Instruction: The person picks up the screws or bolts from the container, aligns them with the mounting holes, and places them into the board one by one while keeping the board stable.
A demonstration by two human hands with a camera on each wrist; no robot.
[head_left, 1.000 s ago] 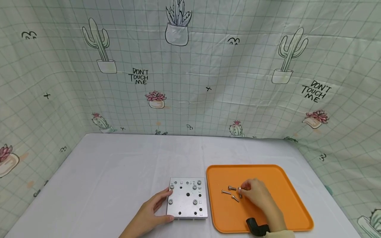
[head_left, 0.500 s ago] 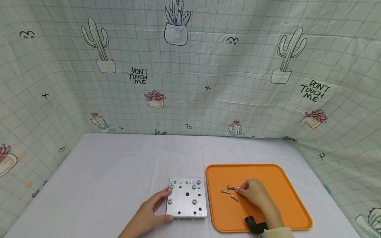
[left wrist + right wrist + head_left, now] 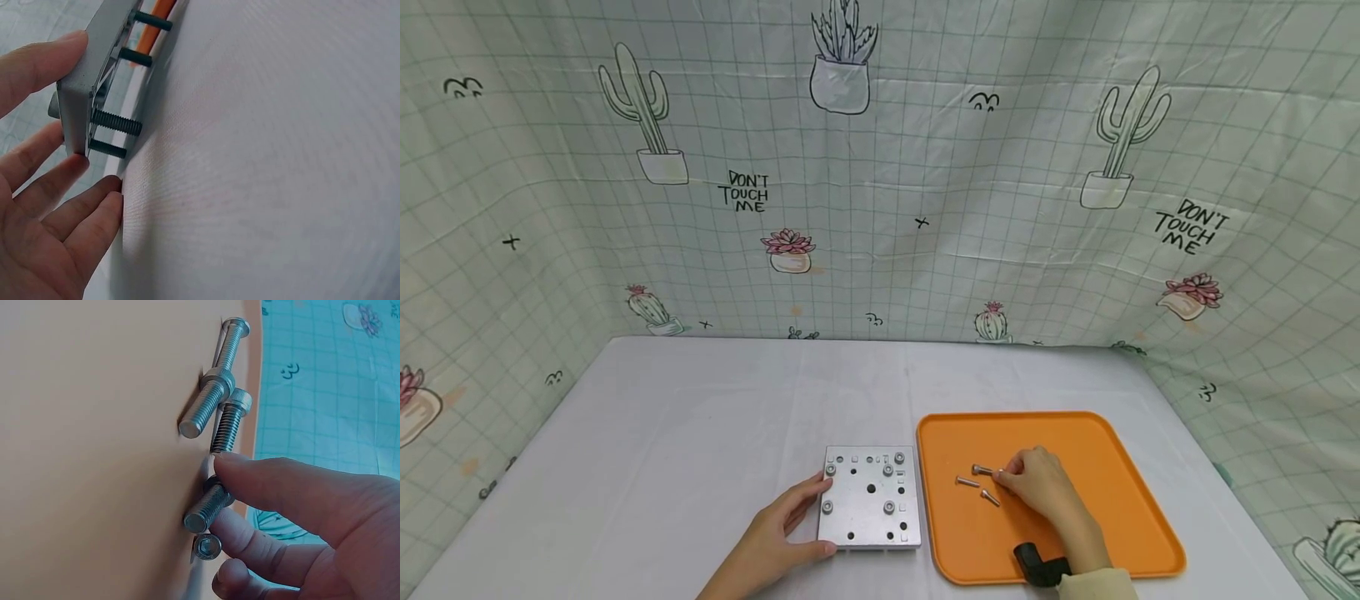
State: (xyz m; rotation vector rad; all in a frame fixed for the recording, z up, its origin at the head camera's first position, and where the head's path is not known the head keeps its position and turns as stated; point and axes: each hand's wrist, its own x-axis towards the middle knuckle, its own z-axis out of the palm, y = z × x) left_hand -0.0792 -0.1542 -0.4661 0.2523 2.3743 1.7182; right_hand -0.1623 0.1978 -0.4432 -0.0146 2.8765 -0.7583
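My left hand (image 3: pixel 782 529) grips the left side of a square metal plate (image 3: pixel 850 521), thumb at its near corner and fingers along its edge. The plate has holes and several socket-head bolts through it; their dark threaded ends (image 3: pixel 117 122) stick out underneath in the left wrist view. Over the orange tray (image 3: pixel 955 433), my right hand (image 3: pixel 1045 487) pinches a bolt (image 3: pixel 207 509) between thumb and fingers, mostly hidden from the head view. Beside the fingertips lie loose bolts (image 3: pixel 990 497). A bolt with a hex socket (image 3: pixel 207 546) shows just below the pinched one.
The tray stands right of the plate on a white-covered table (image 3: pixel 700 433). A black angled piece (image 3: pixel 1037 567) sits at my right wrist, over the tray's near edge. Behind and at the sides hangs a cactus-print curtain (image 3: pixel 880 192).
The right fingertips have moved slightly left and now cover the bolt that showed beneath them a second ago. The left hand and plate stay put; the head view has shifted slightly.
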